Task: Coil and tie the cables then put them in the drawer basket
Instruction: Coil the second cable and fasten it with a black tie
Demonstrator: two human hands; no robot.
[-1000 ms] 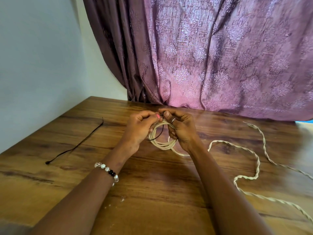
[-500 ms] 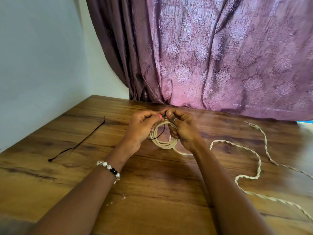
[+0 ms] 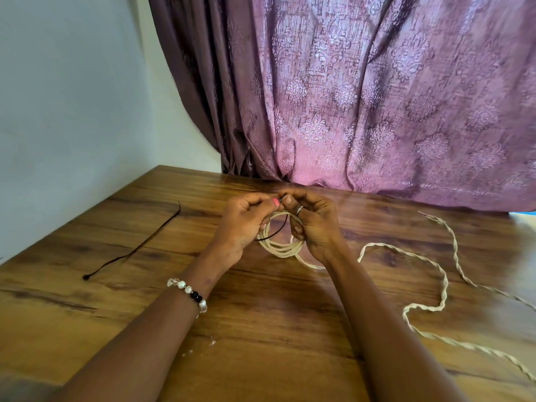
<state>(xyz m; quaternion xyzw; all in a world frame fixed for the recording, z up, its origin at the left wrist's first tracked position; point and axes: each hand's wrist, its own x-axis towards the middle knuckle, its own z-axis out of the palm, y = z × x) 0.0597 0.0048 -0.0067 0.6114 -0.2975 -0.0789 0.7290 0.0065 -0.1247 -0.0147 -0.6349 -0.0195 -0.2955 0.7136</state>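
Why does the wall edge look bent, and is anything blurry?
Head view: wide-angle lens bows the wall corner and curtain; the cream cable smears toward the right edge; the hands stay sharp; soft glare on the table.

Two hands meet over one wooden counter (image 3: 261, 329): the left hand (image 3: 243, 224) and the right hand (image 3: 314, 224), both pinched shut at the fingers on one thin dark tie (image 3: 275, 232). Between them sits one coil of cream twisted cable (image 3: 282, 248), with about four loops visible in the coil. The rest of that one cable trails across the counter to the right in several loose bends. A second dark tie (image 3: 136, 248) lies by itself to the left, making two ties in all. One beaded bracelet (image 3: 190, 293) circles the left wrist; one ring (image 3: 300, 210) shows on the right hand. One patterned curtain (image 3: 362, 97) hangs behind.
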